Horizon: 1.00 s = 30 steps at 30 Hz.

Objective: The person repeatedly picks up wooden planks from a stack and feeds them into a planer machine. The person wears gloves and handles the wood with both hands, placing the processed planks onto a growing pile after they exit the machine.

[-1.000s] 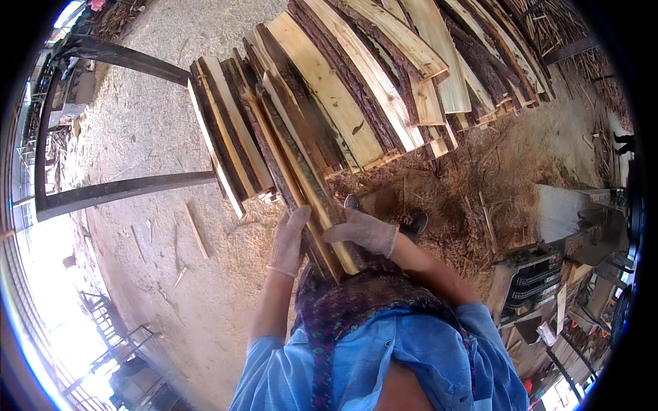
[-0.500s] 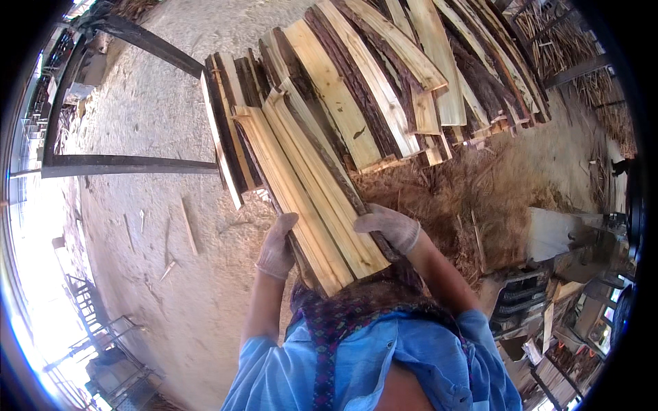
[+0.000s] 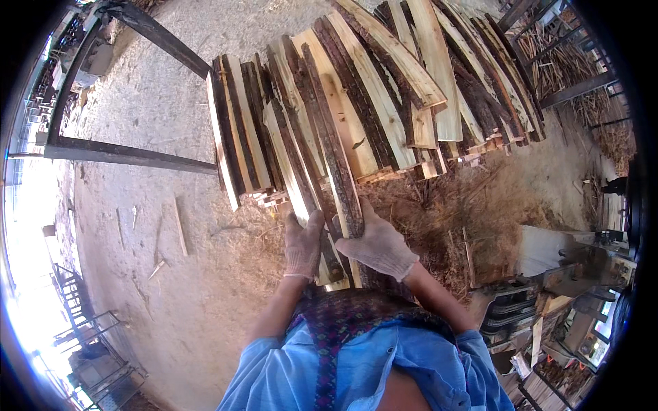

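Held boards have turned and parted — fingers of the left hand (image 3: 302, 248) clamp the pale board (image 3: 286, 164), those of the right hand (image 3: 379, 246) the bark-covered board (image 3: 338, 151).

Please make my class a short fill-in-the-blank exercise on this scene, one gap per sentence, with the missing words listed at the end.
1. The left hand and the right hand are both covered by pale, knitted ____.
2. The right hand grips a long board whose dark, rough outer layer is ____.
3. The person's shirt is coloured ____.
4. The boards in the pile are all made of ____.

Missing words: gloves; bark; blue; wood.
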Each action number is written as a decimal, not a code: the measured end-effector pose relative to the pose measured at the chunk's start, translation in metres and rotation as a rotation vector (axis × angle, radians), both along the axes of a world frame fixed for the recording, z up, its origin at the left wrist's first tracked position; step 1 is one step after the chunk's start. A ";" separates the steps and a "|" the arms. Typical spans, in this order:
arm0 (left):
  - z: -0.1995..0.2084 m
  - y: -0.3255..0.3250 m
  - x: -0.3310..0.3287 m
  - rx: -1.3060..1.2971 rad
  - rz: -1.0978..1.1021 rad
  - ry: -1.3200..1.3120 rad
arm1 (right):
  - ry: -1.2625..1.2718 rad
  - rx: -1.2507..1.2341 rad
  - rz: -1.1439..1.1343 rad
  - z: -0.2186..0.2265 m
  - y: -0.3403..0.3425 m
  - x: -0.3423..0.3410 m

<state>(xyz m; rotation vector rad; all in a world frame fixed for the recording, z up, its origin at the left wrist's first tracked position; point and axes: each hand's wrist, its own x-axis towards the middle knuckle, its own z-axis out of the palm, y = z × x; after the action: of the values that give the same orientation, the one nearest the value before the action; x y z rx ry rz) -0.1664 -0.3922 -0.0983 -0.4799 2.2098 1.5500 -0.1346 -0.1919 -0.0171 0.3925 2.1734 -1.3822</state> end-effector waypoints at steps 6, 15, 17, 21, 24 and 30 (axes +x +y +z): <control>-0.003 0.010 0.012 0.161 0.076 0.164 | -0.006 0.448 0.172 -0.003 -0.031 -0.003; 0.006 -0.008 0.003 0.311 0.069 0.065 | 0.058 0.336 0.253 -0.006 -0.041 0.001; 0.019 -0.008 0.001 0.337 0.014 0.054 | 0.066 0.243 0.249 -0.006 -0.045 0.011; 0.003 -0.013 0.003 0.369 -0.102 0.053 | 0.250 0.138 0.168 -0.013 -0.053 0.020; 0.014 0.008 -0.002 0.444 -0.141 0.117 | 0.319 -0.088 -0.143 -0.086 -0.046 0.023; 0.045 -0.002 0.029 0.374 -0.189 0.231 | 0.280 -0.390 -0.153 -0.075 -0.018 -0.033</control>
<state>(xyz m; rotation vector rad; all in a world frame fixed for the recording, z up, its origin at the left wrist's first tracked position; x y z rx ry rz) -0.1378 -0.3940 -0.0534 0.0217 1.9822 1.9305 -0.1680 -0.2101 -0.0924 0.2312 2.0459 -2.0023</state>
